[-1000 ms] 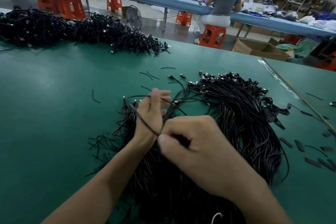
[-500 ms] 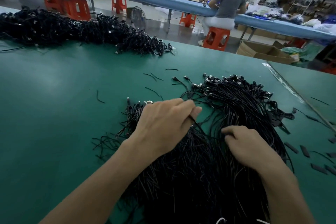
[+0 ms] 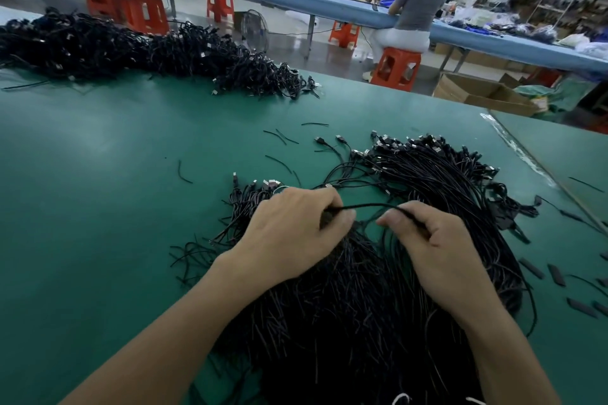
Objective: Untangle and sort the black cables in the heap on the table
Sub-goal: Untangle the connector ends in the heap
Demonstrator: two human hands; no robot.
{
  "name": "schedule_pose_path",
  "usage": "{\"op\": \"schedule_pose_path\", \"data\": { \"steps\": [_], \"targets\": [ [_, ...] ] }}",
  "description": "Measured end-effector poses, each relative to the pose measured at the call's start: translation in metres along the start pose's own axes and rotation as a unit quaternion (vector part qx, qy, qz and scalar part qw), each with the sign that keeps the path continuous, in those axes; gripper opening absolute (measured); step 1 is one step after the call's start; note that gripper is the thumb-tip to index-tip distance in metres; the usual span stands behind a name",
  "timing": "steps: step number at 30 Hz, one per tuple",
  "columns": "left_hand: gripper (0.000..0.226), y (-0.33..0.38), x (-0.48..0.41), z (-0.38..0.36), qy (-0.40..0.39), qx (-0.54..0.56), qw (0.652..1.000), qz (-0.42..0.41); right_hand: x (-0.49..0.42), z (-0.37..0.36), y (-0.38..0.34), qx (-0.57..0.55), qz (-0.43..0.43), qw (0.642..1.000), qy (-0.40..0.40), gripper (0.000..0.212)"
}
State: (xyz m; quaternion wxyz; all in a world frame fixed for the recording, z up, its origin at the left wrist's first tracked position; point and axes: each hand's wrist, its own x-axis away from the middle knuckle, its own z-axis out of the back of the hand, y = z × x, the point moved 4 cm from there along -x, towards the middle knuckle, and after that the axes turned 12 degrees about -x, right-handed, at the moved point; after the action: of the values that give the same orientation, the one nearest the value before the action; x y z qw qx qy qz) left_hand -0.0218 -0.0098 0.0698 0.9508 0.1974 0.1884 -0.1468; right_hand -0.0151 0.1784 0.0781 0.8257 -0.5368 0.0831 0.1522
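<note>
Both hands over the near heap on the green bench. Left hand and right hand each pinch-closed on the same single cable; the span between them runs roughly left-right, bowed slightly upward, just above the heap. Left grip: thumb + fingers closed on its left end. Right grip: thumb + index closed on its right end, the cable continuing back under the palm. Heap's long axis runs from near edge away and curving right; strands mostly parallel, connector ends bunched at the far right tip, pointing away and left. Smaller fan of strands w/ connectors sticks out far-left of the left hand. Second, tangled cable pile lies along the bench's far-left edge, long axis left-right, well apart from the near heap. Loose short offcuts scattered between the two; flat black strips on bench right of the heap. Open cardboard box on floor beyond bench; contents not visible. Another person seated on an orange stool at the blue bench behind.
</note>
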Motion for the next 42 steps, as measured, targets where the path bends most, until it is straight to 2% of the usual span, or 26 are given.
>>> {"op": "schedule_pose_path", "data": {
  "steps": [3,7,9,10,13,15,18,20,23,25,27,29,34,35,36,38,39,41,42],
  "targets": [
    [0.064,-0.016,0.000,0.001,-0.044,0.053,0.996,0.051,0.001,0.009,0.001,-0.022,0.019,0.999,0.034,0.033],
    [0.075,-0.038,0.006,-0.015,-0.225,0.096,0.964,0.105,0.002,0.020,0.008,-0.034,0.016,0.992,0.120,0.033],
    [0.078,-0.044,0.012,-0.021,-0.274,0.130,0.947,0.107,0.001,0.026,0.014,-0.008,0.000,0.991,0.136,0.029],
    [0.076,-0.045,0.014,-0.022,-0.282,0.158,0.941,0.101,-0.001,0.026,0.018,0.033,-0.016,0.993,0.111,0.025],
    [0.063,-0.038,0.019,-0.023,-0.271,0.238,0.930,0.069,-0.002,0.013,0.027,0.155,-0.089,0.983,-0.053,0.010],
    [0.057,-0.031,0.019,-0.023,-0.269,0.254,0.928,0.051,0.002,-0.004,0.028,0.166,-0.109,0.969,-0.145,0.016],
    [0.052,-0.020,0.019,-0.025,-0.270,0.272,0.923,0.035,0.004,-0.025,0.023,0.207,-0.063,0.957,-0.192,0.022],
    [0.054,-0.015,0.021,-0.024,-0.264,0.328,0.906,0.049,0.004,-0.032,0.019,0.114,-0.050,0.972,-0.200,0.019],
    [0.059,-0.005,0.030,-0.025,-0.310,0.437,0.842,0.059,0.001,-0.032,0.013,-0.007,-0.030,0.983,-0.179,0.023],
    [0.060,0.005,0.036,-0.023,-0.359,0.514,0.778,0.048,0.000,-0.034,0.008,-0.062,-0.027,0.980,-0.189,0.025],
    [0.059,0.013,0.035,-0.018,-0.368,0.611,0.698,0.059,0.002,-0.039,0.005,-0.105,-0.026,0.971,-0.213,0.025],
    [0.057,0.015,0.028,-0.014,-0.321,0.692,0.641,0.084,0.006,-0.044,0.002,-0.109,-0.034,0.966,-0.230,0.029],
    [0.051,0.001,0.010,-0.020,-0.115,0.782,0.580,0.196,0.017,-0.054,0.004,0.034,-0.053,0.968,-0.244,0.031],
    [0.053,-0.005,0.009,-0.022,-0.077,0.771,0.597,0.208,0.020,-0.055,0.004,0.054,-0.055,0.965,-0.250,0.029],
    [0.053,-0.010,0.008,-0.025,-0.039,0.735,0.643,0.212,0.023,-0.057,0.003,0.067,-0.053,0.963,-0.256,0.028],
    [0.047,-0.018,0.010,-0.027,0.021,0.613,0.765,0.196,0.025,-0.057,-0.004,0.076,-0.045,0.962,-0.259,0.025],
    [0.043,-0.020,0.012,-0.027,0.038,0.553,0.813,0.181,0.025,-0.055,-0.008,0.075,-0.038,0.965,-0.247,0.023],
    [0.037,-0.018,0.015,-0.026,0.020,0.448,0.884,0.131,0.020,-0.049,-0.016,0.065,-0.021,0.978,-0.198,0.020],
    [0.037,-0.014,0.017,-0.026,-0.019,0.401,0.911,0.097,0.016,-0.044,-0.019,0.063,-0.010,0.984,-0.167,0.018]
  ]
}}
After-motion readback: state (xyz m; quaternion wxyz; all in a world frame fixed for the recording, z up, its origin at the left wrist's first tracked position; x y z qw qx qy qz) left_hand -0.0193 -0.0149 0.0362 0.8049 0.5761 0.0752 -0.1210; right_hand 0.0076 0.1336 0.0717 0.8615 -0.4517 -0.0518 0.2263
